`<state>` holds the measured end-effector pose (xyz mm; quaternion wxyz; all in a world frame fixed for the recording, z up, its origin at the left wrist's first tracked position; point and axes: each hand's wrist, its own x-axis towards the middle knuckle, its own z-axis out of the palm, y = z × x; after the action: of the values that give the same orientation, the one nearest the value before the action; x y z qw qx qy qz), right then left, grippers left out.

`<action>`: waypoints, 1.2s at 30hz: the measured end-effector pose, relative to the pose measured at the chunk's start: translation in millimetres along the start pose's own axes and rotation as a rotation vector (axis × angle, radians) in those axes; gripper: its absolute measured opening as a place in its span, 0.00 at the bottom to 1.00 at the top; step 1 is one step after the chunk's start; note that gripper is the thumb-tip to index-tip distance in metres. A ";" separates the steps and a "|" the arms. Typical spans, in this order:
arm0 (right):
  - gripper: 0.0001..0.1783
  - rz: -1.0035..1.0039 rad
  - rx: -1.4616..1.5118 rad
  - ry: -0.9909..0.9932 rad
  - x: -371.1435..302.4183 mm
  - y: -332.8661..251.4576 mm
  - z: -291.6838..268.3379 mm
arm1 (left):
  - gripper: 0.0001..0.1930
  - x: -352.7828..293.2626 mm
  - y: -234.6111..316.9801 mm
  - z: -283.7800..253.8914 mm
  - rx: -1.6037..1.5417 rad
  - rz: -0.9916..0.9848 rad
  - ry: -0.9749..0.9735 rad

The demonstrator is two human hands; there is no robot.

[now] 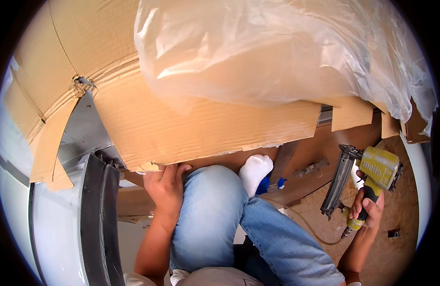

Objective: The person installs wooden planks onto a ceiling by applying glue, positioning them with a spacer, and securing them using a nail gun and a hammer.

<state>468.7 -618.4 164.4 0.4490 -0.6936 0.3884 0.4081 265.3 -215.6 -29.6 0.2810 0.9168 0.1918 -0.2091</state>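
Note:
My right hand [368, 209] is wrapped round the black grip of a yellow-green and black pneumatic nail gun [379, 167]. The gun is raised, its long dark magazine [337, 183] on the left side, with a hose fitting below my hand. At the lower edge of a large cardboard sheet [215, 124], my left hand [165, 188] touches the torn rim beside my bent knee. Its thumb points to the right, while the other fingertips pass under the cardboard and are hidden.
A thin air hose [320, 236] curves over the wood-chip board floor [301, 217]. Clear plastic film [258, 52] drapes over the cardboard. Brown wooden boards [308, 157] lie below it, near my white-socked foot [255, 171]. White panels with dark edging [58, 229] stand at left.

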 end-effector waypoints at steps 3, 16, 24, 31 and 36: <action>0.51 0.028 -0.001 -0.003 2.4 -1.7 -2.0 | 0.16 -5.8 1.8 0.0 -0.004 -0.052 0.004; 0.48 0.124 -0.054 0.003 -3.1 -9.8 18.6 | 0.17 10.0 39.4 -40.4 -0.201 -0.007 -0.106; 0.29 0.145 -0.081 -0.133 1.6 -33.2 24.2 | 0.25 23.8 92.9 -36.3 -0.506 0.305 -0.168; 0.25 0.126 -0.141 -0.174 5.7 -41.4 35.8 | 0.26 34.8 114.0 -27.9 -0.386 0.312 -0.049; 0.26 0.131 -0.165 -0.232 12.7 -45.5 33.4 | 0.26 54.5 118.6 -24.3 -0.405 0.329 -0.042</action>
<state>507.3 -575.8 157.8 0.4047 -0.6495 0.3433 0.5445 373.3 -279.5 13.6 0.4930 0.8561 0.0724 -0.1370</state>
